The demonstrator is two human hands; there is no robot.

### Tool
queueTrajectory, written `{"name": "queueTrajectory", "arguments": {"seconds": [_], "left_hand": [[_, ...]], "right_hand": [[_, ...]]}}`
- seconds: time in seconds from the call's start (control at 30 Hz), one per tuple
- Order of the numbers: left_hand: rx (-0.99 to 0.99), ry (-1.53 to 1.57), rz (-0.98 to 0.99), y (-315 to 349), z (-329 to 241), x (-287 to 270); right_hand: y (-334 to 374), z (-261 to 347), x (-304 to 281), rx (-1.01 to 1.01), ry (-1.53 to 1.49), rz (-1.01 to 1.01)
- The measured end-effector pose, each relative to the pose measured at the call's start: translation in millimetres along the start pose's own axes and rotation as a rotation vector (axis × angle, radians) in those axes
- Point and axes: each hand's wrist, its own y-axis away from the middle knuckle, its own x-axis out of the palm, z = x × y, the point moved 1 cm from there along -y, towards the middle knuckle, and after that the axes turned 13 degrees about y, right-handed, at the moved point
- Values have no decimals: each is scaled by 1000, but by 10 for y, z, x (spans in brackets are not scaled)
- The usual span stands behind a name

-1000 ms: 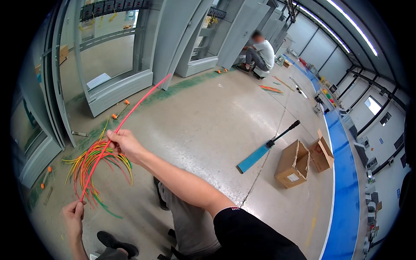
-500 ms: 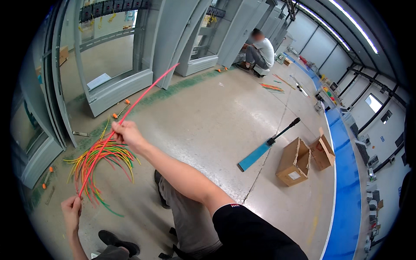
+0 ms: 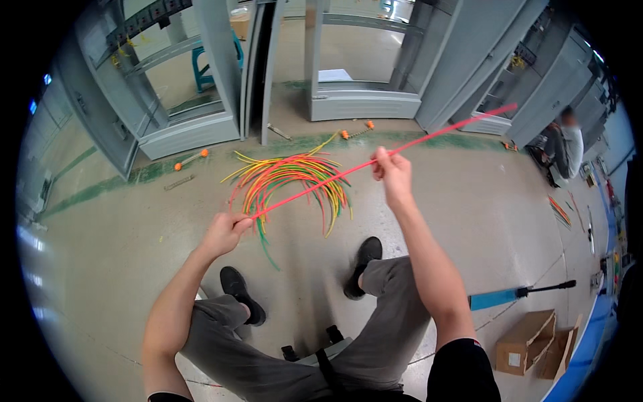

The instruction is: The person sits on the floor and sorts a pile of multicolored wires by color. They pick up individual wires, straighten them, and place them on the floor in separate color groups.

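Observation:
A long, thin red tube [image 3: 311, 189] slants across in front of me, one of its ends reaching far up to the right. At its lower end my left hand [image 3: 226, 233] is closed, thumb and fingers pinching it. My right hand [image 3: 394, 175] grips the same tube farther along, fingers curled round it. Behind and below the tube, a loose curved heap of red, yellow and green strands [image 3: 295, 167] lies on the floor. Whether these strands are hollow or wires is too small to tell.
Grey metal cabinet frames [image 3: 365, 106] line the far side. Small orange-ended pieces [image 3: 192, 159] lie near them. At the right are a blue tool with a black handle [image 3: 495, 299] and an open cardboard box [image 3: 519, 348]. A person [image 3: 568, 144] squats at the far right.
My view has swung left, so the strand heap and both hands now sit nearer the middle. Both hands still hold the red tube.

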Motion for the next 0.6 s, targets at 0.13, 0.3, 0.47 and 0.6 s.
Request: {"name": "queueTrajectory", "arguments": {"seconds": [0.13, 0.3, 0.47, 0.6], "left_hand": [[4, 274, -49, 158, -16, 105], [-31, 232, -109, 141, 54, 308], [21, 206, -113, 303, -192, 143], [23, 286, -31, 169, -400, 334]], "right_hand": [[29, -48, -36, 175, -252, 62], [-20, -183, -245, 225, -108, 67], [73, -34, 71, 214, -213, 139], [114, -75, 112, 200, -257, 266]]}}
